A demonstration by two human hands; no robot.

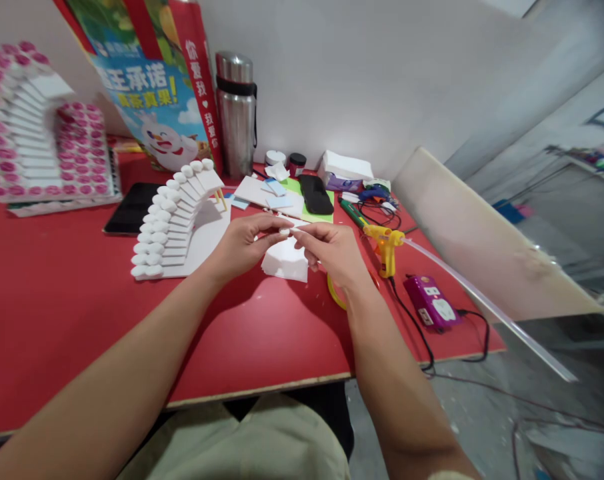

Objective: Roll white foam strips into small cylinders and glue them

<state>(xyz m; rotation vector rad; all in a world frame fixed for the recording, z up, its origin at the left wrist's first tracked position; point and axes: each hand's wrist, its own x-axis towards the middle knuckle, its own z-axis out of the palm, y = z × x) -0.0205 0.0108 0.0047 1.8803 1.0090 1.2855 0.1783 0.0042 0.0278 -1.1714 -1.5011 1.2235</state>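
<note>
Pinching item: small white foam strip [288,225], held level above the desk [72,307] and just over a loose white foam sheet [285,265], between both hands.

- Left hand [245,243]: fingers curled, thumb and fingertips closed on the strip's left end.
- Right hand [332,250]: thumb and forefinger closed on the right end, the other fingers folded. The two hands nearly meet at the strip. A small rounded white bit shows at the pinch, too small to tell whether it is attached.
- Progress, as judged: the strip is joined to nothing. A white stair model [175,223], to the left of the left hand, stands built, with round white caps along its steps. The pink-capped stair models [27,133] at the far left also look complete. Blue and white offcuts lie loose beyond the hands, so more pieces seem to be waiting.
- Yellow tape roll [333,295]: flat on the desk, partly hidden under the right wrist.
- Yellow glue gun [386,248]: standing just right of the right hand, untouched, with a long clear glue stick [482,307] running out past the desk edge.
- Purple power strip [431,301]: near the gun, cord attached.
- Behind: black case [316,195], black tablet [132,207], steel flask [236,113], printed bag [157,87].
</note>
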